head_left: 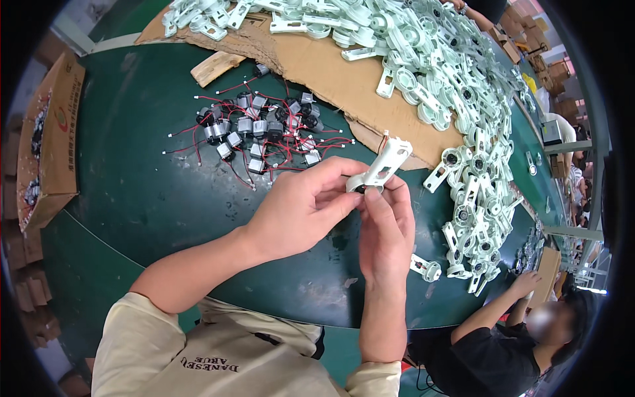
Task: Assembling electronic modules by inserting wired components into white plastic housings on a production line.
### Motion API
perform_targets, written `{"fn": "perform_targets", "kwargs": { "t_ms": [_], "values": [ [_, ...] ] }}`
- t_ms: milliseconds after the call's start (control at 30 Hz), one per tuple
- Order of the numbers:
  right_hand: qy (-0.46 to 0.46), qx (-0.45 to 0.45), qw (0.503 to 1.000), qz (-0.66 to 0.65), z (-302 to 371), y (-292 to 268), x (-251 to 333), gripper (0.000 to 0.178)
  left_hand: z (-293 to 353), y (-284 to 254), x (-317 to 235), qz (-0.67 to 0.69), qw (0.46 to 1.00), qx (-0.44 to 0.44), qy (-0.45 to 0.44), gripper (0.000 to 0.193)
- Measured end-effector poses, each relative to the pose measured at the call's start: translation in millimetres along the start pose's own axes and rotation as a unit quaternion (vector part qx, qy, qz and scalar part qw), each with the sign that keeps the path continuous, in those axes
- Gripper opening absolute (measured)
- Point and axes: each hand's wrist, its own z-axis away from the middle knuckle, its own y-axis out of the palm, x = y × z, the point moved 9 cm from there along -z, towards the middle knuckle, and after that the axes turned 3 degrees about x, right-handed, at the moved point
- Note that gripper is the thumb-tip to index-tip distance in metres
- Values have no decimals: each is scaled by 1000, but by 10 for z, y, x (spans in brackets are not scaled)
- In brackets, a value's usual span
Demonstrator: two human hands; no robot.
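Note:
Both my hands meet over the table around one pale green plastic housing (391,159), its long slotted handle pointing up and away to the right. My left hand (311,202) pinches the round end from the left with thumb and fingers. From the right, my right hand (387,218) holds the same round end, its thumb on the opening. A dark part, perhaps a motor, shows inside that opening, mostly hidden by my thumbs. Beyond my left hand lies a loose pile of small silver motors (258,127) with red and black wires.
A heap of similar housings (423,66) covers a torn cardboard sheet (311,66) and runs down the right side. One housing (425,268) lies near my right wrist. A cardboard box (56,139) stands at left. A co-worker (503,351) sits at lower right.

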Motion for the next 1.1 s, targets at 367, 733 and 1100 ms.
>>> {"fn": "perform_targets", "kwargs": {
  "t_ms": [367, 733, 1100],
  "values": [
    [19, 14, 999, 24, -20, 13, -4, 26, 27, -17, 55, -42, 997, 13, -58, 36],
    [-24, 70, 997, 28, -33, 100, 94, 30, -26, -108, -28, 6, 1000, 7, 16, 30],
    [-41, 67, 995, 61, -23, 38, 109, 28, -1, -48, -161, -85, 995, 14, 55, 34]
  ]
}}
